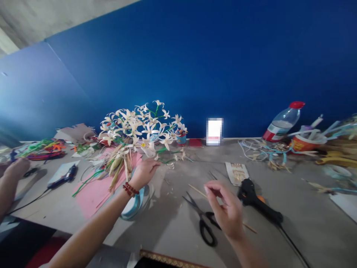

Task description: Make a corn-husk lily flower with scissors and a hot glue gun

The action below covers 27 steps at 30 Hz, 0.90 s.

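A blue wall (195, 63) is rising behind the grey counter (170, 234), where a cluster of white flowers (134, 128) is standing near the wall, left of centre. The left hand (142, 174) is hovering just in front of it, fingers bunching together; whether they are pinching anything cannot be told. The right hand (227, 210) is curling thumb and fingertips close together, its grip likewise unclear. Beside it a black glue gun (259, 204) is lying; scissors (200, 212) are resting slightly open, and a thin wooden stick (198, 191) is running beneath that hand.

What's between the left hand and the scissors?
Head view: between the left hand and the scissors, just gray tabletop with a few small scraps.
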{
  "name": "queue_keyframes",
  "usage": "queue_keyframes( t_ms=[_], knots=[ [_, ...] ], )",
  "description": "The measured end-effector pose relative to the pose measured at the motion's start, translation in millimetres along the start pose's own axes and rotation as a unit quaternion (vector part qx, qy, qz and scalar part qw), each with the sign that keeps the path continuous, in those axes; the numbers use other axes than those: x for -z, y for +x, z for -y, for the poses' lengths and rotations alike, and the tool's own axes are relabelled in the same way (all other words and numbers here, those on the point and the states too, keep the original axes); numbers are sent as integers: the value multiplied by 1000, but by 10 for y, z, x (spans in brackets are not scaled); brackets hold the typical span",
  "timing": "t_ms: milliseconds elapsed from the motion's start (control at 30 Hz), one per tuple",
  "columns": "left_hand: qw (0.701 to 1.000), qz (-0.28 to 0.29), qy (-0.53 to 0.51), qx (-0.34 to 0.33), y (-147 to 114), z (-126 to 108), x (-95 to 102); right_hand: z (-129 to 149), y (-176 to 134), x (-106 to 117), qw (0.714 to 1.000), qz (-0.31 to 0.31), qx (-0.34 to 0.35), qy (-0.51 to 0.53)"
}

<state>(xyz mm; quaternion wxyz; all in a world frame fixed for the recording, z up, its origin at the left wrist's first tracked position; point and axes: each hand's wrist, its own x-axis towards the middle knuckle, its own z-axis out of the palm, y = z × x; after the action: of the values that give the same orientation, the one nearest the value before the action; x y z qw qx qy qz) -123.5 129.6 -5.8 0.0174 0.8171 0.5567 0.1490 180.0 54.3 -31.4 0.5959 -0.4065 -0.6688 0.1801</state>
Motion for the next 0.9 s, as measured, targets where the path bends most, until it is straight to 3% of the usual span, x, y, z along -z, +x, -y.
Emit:
queue_keyframes(
  t_ms=[167, 367, 467, 567, 633, 767, 900],
  knots=[
    [997, 55, 38, -35, -316, -143, -86, -59, -11, -17, 1000, -15, 8, 0],
    [993, 68, 39, -89, -297, -341, -242, -236, 41, 102, 980, -198, -7, 8],
    [994, 49, 34, -93, -342, -446, -217, -317, 78, 151, 972, -232, -17, -20],
    [997, 0, -11, -81, -548, -642, -190, -351, 91, 164, 976, -216, -16, -40],
    [991, -22, -94, -96, -743, -836, -198, -349, 92, 158, 979, -197, -9, -43],
    [963, -24, -205, -171, -1015, -1270, -190, -317, 90, 111, 990, -132, 5, -40],
    [923, 35, -236, -302, -942, -1580, -44, -244, 75, 36, 999, -33, 17, -27]
  ],
)
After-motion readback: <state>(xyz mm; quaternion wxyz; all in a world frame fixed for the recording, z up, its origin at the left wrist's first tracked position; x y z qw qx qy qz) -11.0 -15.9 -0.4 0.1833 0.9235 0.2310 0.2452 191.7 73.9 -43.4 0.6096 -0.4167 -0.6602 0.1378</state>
